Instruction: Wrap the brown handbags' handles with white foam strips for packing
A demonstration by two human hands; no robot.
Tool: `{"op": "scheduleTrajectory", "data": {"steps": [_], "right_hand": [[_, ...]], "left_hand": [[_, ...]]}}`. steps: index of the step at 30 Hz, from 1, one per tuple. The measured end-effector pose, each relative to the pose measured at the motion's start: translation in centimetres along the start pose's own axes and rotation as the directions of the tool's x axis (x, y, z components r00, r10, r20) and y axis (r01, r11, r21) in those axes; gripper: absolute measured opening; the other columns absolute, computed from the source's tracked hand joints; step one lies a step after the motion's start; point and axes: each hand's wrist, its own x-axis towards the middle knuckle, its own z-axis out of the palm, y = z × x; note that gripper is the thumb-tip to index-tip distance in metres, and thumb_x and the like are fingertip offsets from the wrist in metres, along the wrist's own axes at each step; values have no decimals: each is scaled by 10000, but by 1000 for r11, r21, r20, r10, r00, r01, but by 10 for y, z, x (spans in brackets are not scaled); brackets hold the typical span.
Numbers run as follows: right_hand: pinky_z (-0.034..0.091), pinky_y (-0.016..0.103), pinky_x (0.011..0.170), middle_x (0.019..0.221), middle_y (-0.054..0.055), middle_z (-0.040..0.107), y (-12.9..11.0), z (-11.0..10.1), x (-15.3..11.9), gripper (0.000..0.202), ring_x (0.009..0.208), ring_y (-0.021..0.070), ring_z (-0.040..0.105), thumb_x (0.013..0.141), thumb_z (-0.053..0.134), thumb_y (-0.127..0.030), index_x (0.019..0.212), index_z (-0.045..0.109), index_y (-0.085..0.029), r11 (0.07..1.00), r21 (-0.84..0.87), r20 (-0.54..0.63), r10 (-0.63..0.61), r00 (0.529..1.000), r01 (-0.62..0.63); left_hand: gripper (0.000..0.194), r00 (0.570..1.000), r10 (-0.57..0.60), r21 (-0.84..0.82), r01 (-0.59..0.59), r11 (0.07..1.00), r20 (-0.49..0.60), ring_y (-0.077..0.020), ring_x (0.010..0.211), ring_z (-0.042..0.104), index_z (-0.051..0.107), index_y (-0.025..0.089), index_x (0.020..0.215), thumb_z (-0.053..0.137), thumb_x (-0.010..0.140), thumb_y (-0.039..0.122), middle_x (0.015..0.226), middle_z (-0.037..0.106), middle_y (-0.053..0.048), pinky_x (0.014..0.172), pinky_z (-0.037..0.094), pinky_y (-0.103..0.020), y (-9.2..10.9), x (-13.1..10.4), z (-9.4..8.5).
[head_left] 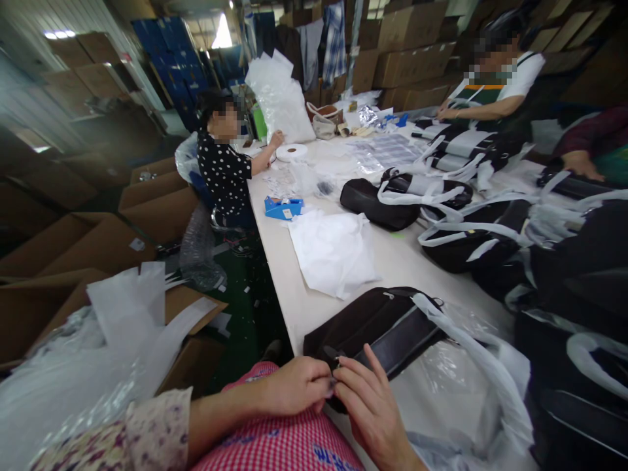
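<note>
A black bag (366,327) lies at the near edge of the table, its handle (456,327) wrapped in white padding. At the bag's near corner, my left hand (299,387) is closed in a pinch on something small that I cannot make out. My right hand (370,409) meets it there, thumb and a finger pinching at the same spot while the other fingers stretch upward. A small metallic glint shows just above the fingertips, by the bag's end. Clear plastic (446,392) spreads beside the bag, partly beneath it.
White sheets (333,252) and a blue tape dispenser (284,208) are on the table (279,281). Several black bags (475,235) crowd the right side. A person in a dotted top (224,170) sits at the left edge; others work at far right. Open cartons (88,242) stand left.
</note>
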Motion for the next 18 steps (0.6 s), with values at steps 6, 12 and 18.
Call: {"op": "scheduleTrajectory", "data": {"steps": [6, 12, 18], "right_hand": [[44, 571, 1250, 908, 46, 758, -2, 0, -5, 238, 1067, 192, 668, 990, 381, -167, 997, 619, -166, 999, 45, 28, 4, 1000, -5], [200, 509, 1246, 997, 38, 737, 1, -12, -8, 198, 1103, 196, 648, 931, 528, -190, 1105, 622, -196, 994, 85, 115, 62, 991, -72], [524, 502, 1027, 1154, 100, 691, 7, -18, 12, 294, 1141, 245, 623, 920, 564, -224, 1213, 555, -201, 985, 63, 168, 147, 975, -160]], "left_hand": [[85, 993, -114, -186, 116, 976, 23, -115, 572, 523, 564, 172, 719, 514, 784, 195, 621, 580, 44, 551, 396, -212, -9, 5, 2], [109, 993, -36, 157, 53, 986, -113, -105, 595, 448, 574, 171, 702, 511, 790, 162, 654, 527, 46, 533, 286, -225, 4, 1, -3], [149, 993, 25, 344, 16, 939, -116, -133, 654, 518, 621, 169, 824, 477, 853, 193, 790, 638, -7, 609, 370, -232, 19, -4, -5]]}}
